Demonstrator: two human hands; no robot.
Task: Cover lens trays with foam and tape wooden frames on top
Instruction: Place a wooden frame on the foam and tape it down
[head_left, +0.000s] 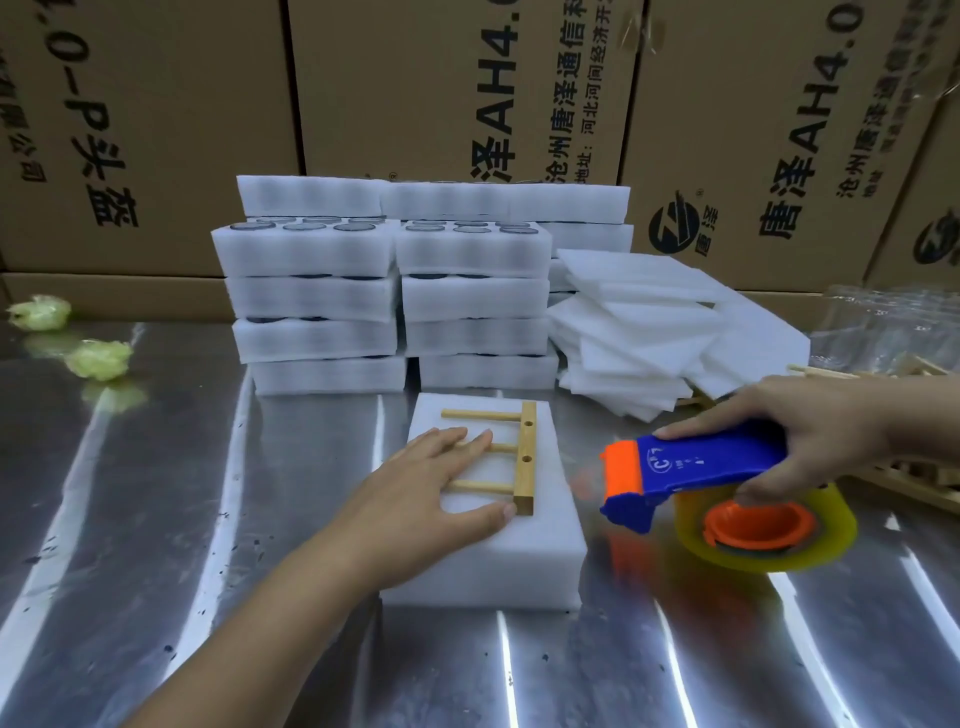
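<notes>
**Frame pinned on the foam, tape brought in from the right**

The wooden frame (525, 457) is laid on top of the foam-covered tray (550, 540), which sits on the metal table (208, 519) just in front of the person. The frame's thick bar runs near to far along the tray's right side, and its three dowels reach leftward from it.

The left hand (431, 488) is spread flat over the dowels. Its fingers are straight and nothing is grasped; the frame is only pressed down, with the thumb laid by the bar's near end.

The tape dispenser (701, 467) is gripped by the right hand (810, 431), fingers curled over the blue handle. It is held just off the tray's right edge, apart from it, orange mouth turned left toward the frame.

The right hand is thus the nearer to the bar. A strip would probably be drawn leftward across the bar (crossing its long axis, not following it), so the pressing fingers may have to be cleared from the path. Whether a free end of tape is ready at the mouth cannot be told because of blur.
</notes>
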